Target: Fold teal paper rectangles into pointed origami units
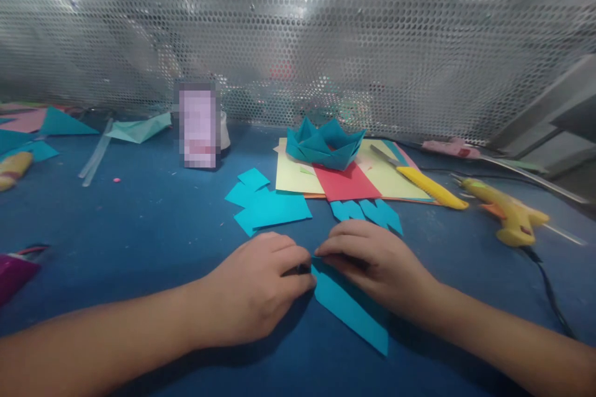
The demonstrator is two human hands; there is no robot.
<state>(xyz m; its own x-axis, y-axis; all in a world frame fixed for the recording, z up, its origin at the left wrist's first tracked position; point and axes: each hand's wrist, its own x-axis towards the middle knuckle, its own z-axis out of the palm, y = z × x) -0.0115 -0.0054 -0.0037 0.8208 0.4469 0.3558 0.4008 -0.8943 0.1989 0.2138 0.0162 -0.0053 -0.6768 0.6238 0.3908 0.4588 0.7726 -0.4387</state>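
A folded strip of blue paper [351, 307] lies slantwise on the blue table, its upper end between my two hands. My left hand [267, 285] pinches that end from the left, thumb and fingers pressed together. From the right, my right hand [377, 263] closes its fingertips on the same end, and its palm hides part of the strip. Just beyond my hands lie several folded blue paper pieces [274, 206] and more small blue folded pieces [367, 214]. A pointed blue paper ring [321, 144] stands behind them.
Under the ring are yellow sheets [298, 180] and a red paper [349, 181]. A yellow utility knife [431, 186] rests on their right edge. Farther right lies a yellow glue gun [505, 208] with its cord. A phone [199, 127] stands upright at the back, before the perforated metal panel [298, 31].
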